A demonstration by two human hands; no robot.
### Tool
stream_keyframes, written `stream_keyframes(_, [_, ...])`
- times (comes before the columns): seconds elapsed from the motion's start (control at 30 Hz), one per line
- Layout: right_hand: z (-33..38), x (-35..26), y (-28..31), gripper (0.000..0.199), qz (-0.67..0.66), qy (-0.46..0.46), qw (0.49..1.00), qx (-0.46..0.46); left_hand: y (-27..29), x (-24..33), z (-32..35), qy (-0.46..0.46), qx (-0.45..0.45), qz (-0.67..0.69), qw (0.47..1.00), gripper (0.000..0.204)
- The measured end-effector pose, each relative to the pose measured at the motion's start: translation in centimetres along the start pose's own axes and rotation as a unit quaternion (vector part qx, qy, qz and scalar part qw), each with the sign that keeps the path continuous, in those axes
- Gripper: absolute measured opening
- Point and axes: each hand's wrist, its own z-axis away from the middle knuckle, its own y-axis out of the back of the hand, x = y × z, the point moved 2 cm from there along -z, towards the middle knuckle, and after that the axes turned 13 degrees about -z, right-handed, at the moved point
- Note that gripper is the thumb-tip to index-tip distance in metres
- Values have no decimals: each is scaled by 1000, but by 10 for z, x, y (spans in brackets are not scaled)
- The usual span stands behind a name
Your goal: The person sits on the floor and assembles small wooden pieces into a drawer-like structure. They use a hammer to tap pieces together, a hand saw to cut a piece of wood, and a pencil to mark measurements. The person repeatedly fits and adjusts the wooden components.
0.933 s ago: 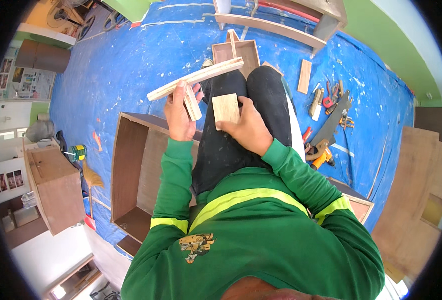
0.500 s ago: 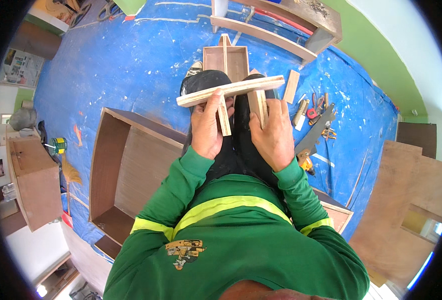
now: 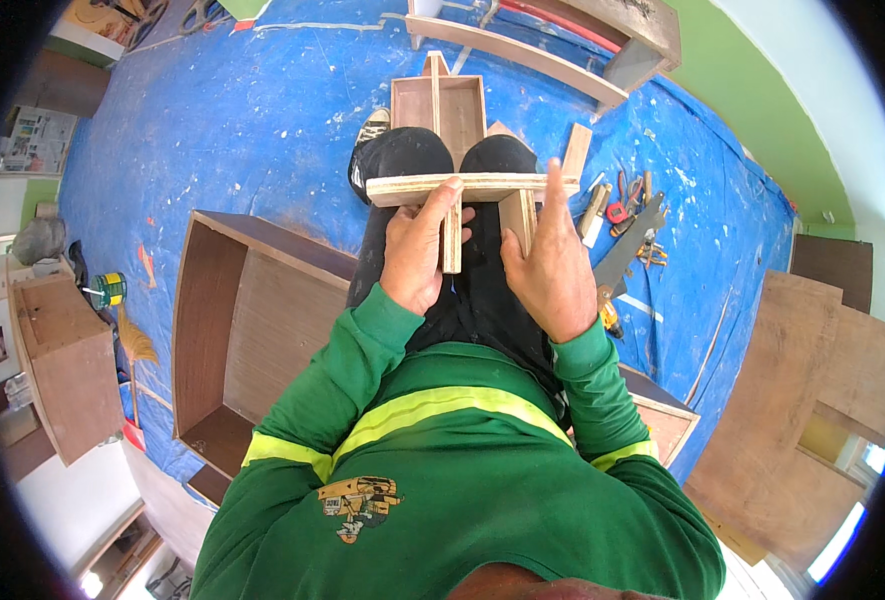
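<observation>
Across my thighs lies a plywood crosspiece [image 3: 412,190], with two shorter pieces reaching back from it toward me. My left hand [image 3: 414,255] is closed around the left short plywood piece [image 3: 451,235], its thumb pressed on the joint with the crosspiece. Beside the right short piece [image 3: 515,218], my right hand [image 3: 552,275] has its fingers stretched out past the crosspiece's right end. Its thumb lies by the near end of that short piece. Whether the pieces are fastened together I cannot tell.
A small wooden box [image 3: 411,84] stands beyond my knees. A handsaw [image 3: 629,252], a red tape measure [image 3: 617,212] and other hand tools lie right on the blue sheet [image 3: 292,110]. Left is a large open cabinet [image 3: 194,330]; a wooden frame [image 3: 522,58] stands far ahead.
The crosspiece has swung from slanted to nearly level, its right end coming nearer me. My right hand's fingers have let go of the right short piece and straightened.
</observation>
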Motion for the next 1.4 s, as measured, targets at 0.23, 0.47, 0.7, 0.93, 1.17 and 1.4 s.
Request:
stream_keyframes(0.23, [-5,7,-1,87,23,-23,998,-47,-1,-7,-7,3,-19,-6,1000,51])
stream_keyframes(0.47, [-4,9,5,86,-3,-74,996,-56,15,-3,-17,-10,-76,-23,997,58])
stream_keyframes(0.7, [-2,19,18,84,10,-19,999,-50,11,-1,-30,6,-103,-25,994,57])
stream_keyframes(0.93, [2,11,16,81,34,-42,998,-11,0,-7,-28,-8,-114,-9,993,55])
stream_keyframes(1.17, [2,8,14,79,31,-60,998,-4,4,2,-28,-6,-169,-34,985,59])
stream_keyframes(1.4, [4,3,17,80,48,-42,998,-3,3,2,-24,-30,-169,-14,985,57])
